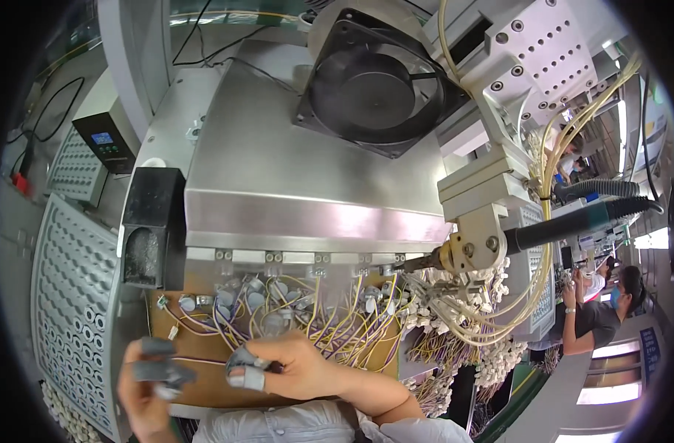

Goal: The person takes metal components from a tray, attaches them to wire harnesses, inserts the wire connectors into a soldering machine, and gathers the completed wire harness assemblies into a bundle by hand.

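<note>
My left hand [146, 387] is at the lower left, blurred, with grey covers on its fingertips. Its fingers curl toward the thumb around something too smeared to name. Nearer the middle, my right hand [296, 365] has thumb and forefinger, also in grey covers, pinched together. A small silvery bit shows at the pinch, but its kind is hidden. A thin wire [200, 360] spans the gap between the hands; whether either holds it I cannot tell. Beyond them, several small round silvery parts [256, 300] with yellow, purple and white wires [337, 332] lie on a brown board [204, 345].
A steel housing [315, 177] carrying a black fan [366, 88] stands ahead. At right, a soldering-iron-like black tool [558, 230] hangs above bundled wires with white connectors [492, 362]. A grey tray of round parts [78, 295] and a black block [154, 229] are left. Another person [599, 321] sits far right.
</note>
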`<state>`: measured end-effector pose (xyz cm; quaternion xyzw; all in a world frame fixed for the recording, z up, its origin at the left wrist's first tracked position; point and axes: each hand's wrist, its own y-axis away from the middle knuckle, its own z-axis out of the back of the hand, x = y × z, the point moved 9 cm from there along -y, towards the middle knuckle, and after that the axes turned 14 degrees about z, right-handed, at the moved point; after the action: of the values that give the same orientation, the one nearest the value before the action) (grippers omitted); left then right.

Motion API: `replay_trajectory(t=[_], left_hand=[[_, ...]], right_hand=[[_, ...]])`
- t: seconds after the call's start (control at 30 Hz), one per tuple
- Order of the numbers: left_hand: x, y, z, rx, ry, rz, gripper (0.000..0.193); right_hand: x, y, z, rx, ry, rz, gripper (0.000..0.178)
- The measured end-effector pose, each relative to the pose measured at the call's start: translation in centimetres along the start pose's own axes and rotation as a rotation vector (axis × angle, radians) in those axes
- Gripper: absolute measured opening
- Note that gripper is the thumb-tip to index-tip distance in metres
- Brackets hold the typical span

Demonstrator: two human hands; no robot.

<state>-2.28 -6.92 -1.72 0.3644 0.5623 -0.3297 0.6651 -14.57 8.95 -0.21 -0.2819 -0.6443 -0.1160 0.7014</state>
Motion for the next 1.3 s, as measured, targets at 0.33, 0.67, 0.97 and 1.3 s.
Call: replay_trajectory(t=[0.33, 0.67, 0.97, 1.3], left_hand=[[-0.7, -0.8, -6.6, 0.266, 0.13, 0.075, 0.032], [-4.1, 0.1, -5.0, 0.18, -0.192, -0.228, 0.031], [-8.8, 0.7, -5.1, 0.019, -0.393, -0.516, 0.026], [-0.8, -0.6, -2.8, 0.106, -0.075, -0.176, 0.041]], right_hand=[[1.9, 0.3, -0.1, 0.065, 0.131, 0.004, 0.016], [2.7, -0.5, -1.2, 0.248, 0.406, 0.001, 0.015], [-2.0, 0.7, -2.1, 0.209, -0.143, -0.522, 0.009], [-2.4, -0.1, -2.2, -0.193, -0.21, -0.395, 0.02]])
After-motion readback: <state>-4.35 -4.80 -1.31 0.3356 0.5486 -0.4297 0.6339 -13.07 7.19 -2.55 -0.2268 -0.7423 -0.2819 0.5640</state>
